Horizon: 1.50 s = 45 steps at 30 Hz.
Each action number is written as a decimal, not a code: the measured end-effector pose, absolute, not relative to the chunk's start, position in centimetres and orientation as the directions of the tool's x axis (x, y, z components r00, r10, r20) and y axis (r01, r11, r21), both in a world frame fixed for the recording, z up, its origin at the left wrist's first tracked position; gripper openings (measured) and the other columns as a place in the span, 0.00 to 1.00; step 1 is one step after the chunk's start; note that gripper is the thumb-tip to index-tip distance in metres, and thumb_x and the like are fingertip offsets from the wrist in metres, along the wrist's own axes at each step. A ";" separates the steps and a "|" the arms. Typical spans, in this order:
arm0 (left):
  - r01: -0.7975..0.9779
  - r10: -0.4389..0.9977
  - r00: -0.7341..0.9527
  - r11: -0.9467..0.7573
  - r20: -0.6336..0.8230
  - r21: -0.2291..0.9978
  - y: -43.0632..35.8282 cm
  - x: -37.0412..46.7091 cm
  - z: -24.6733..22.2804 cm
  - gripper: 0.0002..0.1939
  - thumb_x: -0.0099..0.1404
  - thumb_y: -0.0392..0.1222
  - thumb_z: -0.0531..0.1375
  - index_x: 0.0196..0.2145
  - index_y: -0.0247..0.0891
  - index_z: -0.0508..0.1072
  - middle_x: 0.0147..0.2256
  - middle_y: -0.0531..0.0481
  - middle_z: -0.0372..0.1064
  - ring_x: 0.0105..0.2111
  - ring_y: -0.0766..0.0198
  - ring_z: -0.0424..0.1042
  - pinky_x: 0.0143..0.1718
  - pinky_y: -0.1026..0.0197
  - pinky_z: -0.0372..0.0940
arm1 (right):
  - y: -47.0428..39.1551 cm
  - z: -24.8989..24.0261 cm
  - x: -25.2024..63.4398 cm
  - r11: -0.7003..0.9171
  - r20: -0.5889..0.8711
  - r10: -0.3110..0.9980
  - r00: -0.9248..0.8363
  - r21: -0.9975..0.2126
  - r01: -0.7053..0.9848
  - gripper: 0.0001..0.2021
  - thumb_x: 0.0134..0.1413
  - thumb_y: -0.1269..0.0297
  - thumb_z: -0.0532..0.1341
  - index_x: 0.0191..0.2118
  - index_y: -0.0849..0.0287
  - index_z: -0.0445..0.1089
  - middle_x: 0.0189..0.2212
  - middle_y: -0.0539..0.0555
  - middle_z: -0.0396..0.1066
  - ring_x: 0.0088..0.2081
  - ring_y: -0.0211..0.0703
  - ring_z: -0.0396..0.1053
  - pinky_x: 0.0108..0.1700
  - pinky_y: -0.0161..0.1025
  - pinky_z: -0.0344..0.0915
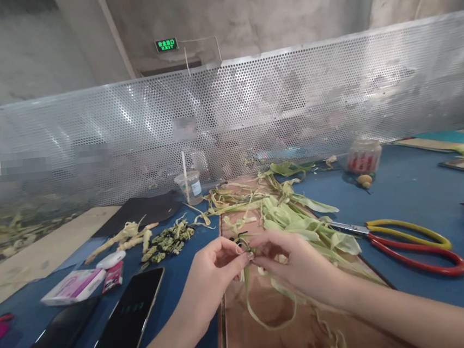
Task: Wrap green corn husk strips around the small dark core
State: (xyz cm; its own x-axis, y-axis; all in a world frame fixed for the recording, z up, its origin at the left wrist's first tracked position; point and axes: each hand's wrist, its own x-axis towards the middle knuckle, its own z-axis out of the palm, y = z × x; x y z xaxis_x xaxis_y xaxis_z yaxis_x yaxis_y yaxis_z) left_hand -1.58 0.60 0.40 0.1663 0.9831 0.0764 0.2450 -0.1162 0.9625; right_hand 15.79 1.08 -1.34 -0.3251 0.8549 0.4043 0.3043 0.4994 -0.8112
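Two hands pinching pale strip; husks, scissors

The corn husks before me look papery, with a soft sheen; the husk strip I hold is thin and matt. Beneath lies a smooth brown board, slightly glossy, on a matt blue tabletop. To my left I see a glossy, glass-fronted black phone and a clear plastic cup; to my right, scissors with shiny metal blades and smooth, plastic-looking handles. Ahead stand a silvery perforated metal screen and a rough concrete wall.
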 end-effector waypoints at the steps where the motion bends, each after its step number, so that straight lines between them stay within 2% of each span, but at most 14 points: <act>1: 0.227 0.982 0.174 -0.108 0.069 0.968 0.6 -1.6 0.3 0.07 0.55 0.42 0.62 0.28 0.37 0.67 0.26 0.55 0.67 0.25 0.69 0.63 0.28 0.67 0.59 | 1.1 -1.3 15.8 0.523 0.429 0.846 -0.317 -0.784 0.334 0.08 0.50 0.71 0.60 0.38 0.57 0.70 0.26 0.48 0.67 0.29 0.35 0.64 0.32 0.34 0.62; 6: 0.142 0.968 0.248 -0.055 0.018 0.988 0.8 -1.6 -0.1 0.06 0.56 0.41 0.61 0.29 0.36 0.68 0.27 0.53 0.67 0.26 0.68 0.65 0.30 0.66 0.59 | 1.2 -1.1 16.0 0.559 0.480 0.829 -0.288 -0.724 0.403 0.05 0.48 0.71 0.63 0.34 0.57 0.70 0.27 0.47 0.63 0.32 0.36 0.63 0.36 0.34 0.60; 11: 0.118 0.972 0.235 -0.023 -0.005 0.993 0.8 -1.5 -0.1 0.05 0.55 0.38 0.61 0.30 0.36 0.69 0.28 0.52 0.68 0.27 0.68 0.64 0.30 0.66 0.59 | 1.0 -1.0 16.0 0.556 0.461 0.827 -0.322 -0.756 0.345 0.08 0.50 0.72 0.61 0.37 0.55 0.69 0.31 0.48 0.67 0.32 0.35 0.63 0.35 0.33 0.60; 15: 0.051 0.974 0.227 -0.009 -0.003 0.999 0.7 -1.5 0.0 0.07 0.55 0.40 0.62 0.30 0.36 0.68 0.31 0.50 0.69 0.31 0.66 0.65 0.32 0.65 0.61 | 0.9 -0.8 16.0 0.543 0.436 0.834 -0.340 -0.761 0.356 0.09 0.51 0.71 0.60 0.40 0.54 0.69 0.34 0.49 0.70 0.31 0.36 0.62 0.34 0.35 0.60; 19: 0.017 0.976 0.219 0.014 -0.017 1.000 0.7 -1.5 0.0 0.06 0.54 0.39 0.63 0.29 0.36 0.69 0.30 0.50 0.68 0.31 0.66 0.65 0.32 0.65 0.61 | 0.8 -0.7 16.3 0.494 0.381 0.846 -0.374 -0.825 0.276 0.10 0.55 0.69 0.56 0.43 0.55 0.67 0.33 0.50 0.69 0.30 0.36 0.62 0.34 0.36 0.61; 22: 0.020 0.979 0.203 0.010 -0.014 1.000 0.7 -1.5 0.0 0.06 0.54 0.38 0.63 0.29 0.36 0.69 0.30 0.50 0.68 0.32 0.66 0.65 0.32 0.65 0.61 | 0.7 -0.5 16.4 0.397 0.297 0.866 -0.403 -0.898 0.190 0.10 0.57 0.67 0.53 0.44 0.56 0.65 0.33 0.51 0.69 0.29 0.35 0.63 0.31 0.34 0.61; 26: 0.000 0.976 0.218 0.012 -0.012 1.000 0.6 -1.4 0.0 0.06 0.54 0.37 0.63 0.30 0.36 0.69 0.31 0.50 0.69 0.31 0.67 0.66 0.33 0.65 0.61 | 0.7 -0.6 16.2 0.314 0.218 0.882 -0.419 -0.933 0.176 0.13 0.54 0.66 0.57 0.46 0.55 0.64 0.38 0.51 0.69 0.31 0.35 0.64 0.33 0.35 0.63; 29: -0.056 0.968 0.249 0.056 -0.040 0.997 0.3 -1.2 -0.1 0.06 0.54 0.36 0.62 0.32 0.36 0.70 0.33 0.49 0.70 0.31 0.66 0.67 0.34 0.64 0.62 | 0.6 -1.1 15.9 0.373 0.256 0.871 -0.419 -0.900 0.225 0.19 0.50 0.71 0.58 0.50 0.54 0.61 0.40 0.52 0.68 0.34 0.37 0.66 0.37 0.37 0.64; 34: -0.132 0.953 0.295 0.111 -0.067 0.985 0.1 -0.9 0.0 0.16 0.54 0.35 0.62 0.43 0.38 0.72 0.38 0.45 0.72 0.38 0.62 0.69 0.37 0.63 0.61 | 0.7 -2.1 15.4 0.516 0.383 0.837 -0.390 -0.790 0.331 0.25 0.44 0.73 0.61 0.51 0.52 0.60 0.47 0.53 0.66 0.47 0.45 0.64 0.49 0.44 0.61; 37: -0.112 0.939 0.340 0.096 -0.053 0.989 0.0 -0.8 0.1 0.14 0.55 0.36 0.62 0.41 0.38 0.75 0.38 0.46 0.73 0.35 0.64 0.69 0.33 0.66 0.61 | 0.9 -2.7 15.3 0.537 0.408 0.831 -0.379 -0.767 0.353 0.29 0.42 0.74 0.62 0.52 0.53 0.58 0.46 0.54 0.66 0.47 0.46 0.65 0.48 0.44 0.62; 39: -0.116 0.930 0.361 0.122 -0.072 0.986 -0.1 -0.7 0.3 0.14 0.55 0.36 0.62 0.41 0.39 0.75 0.38 0.46 0.73 0.34 0.64 0.70 0.34 0.65 0.62 | 0.9 -2.7 15.4 0.555 0.414 0.818 -0.401 -0.753 0.354 0.31 0.41 0.74 0.62 0.54 0.53 0.56 0.48 0.55 0.65 0.46 0.45 0.65 0.47 0.43 0.63; 42: -0.150 0.920 0.381 0.161 -0.093 0.976 -0.2 -0.8 0.4 0.15 0.55 0.37 0.62 0.43 0.40 0.74 0.38 0.46 0.74 0.36 0.61 0.71 0.39 0.60 0.64 | 0.7 -2.4 15.7 0.593 0.438 0.789 -0.430 -0.726 0.348 0.29 0.43 0.73 0.61 0.54 0.54 0.55 0.50 0.55 0.63 0.47 0.44 0.64 0.48 0.42 0.63; 45: -0.164 0.928 0.362 0.158 -0.089 0.974 -0.1 -0.8 0.4 0.14 0.55 0.38 0.62 0.41 0.38 0.75 0.37 0.45 0.74 0.36 0.60 0.72 0.40 0.60 0.64 | 0.5 -2.1 15.8 0.613 0.460 0.779 -0.425 -0.698 0.370 0.25 0.47 0.71 0.59 0.53 0.55 0.57 0.48 0.55 0.64 0.48 0.44 0.63 0.50 0.42 0.62</act>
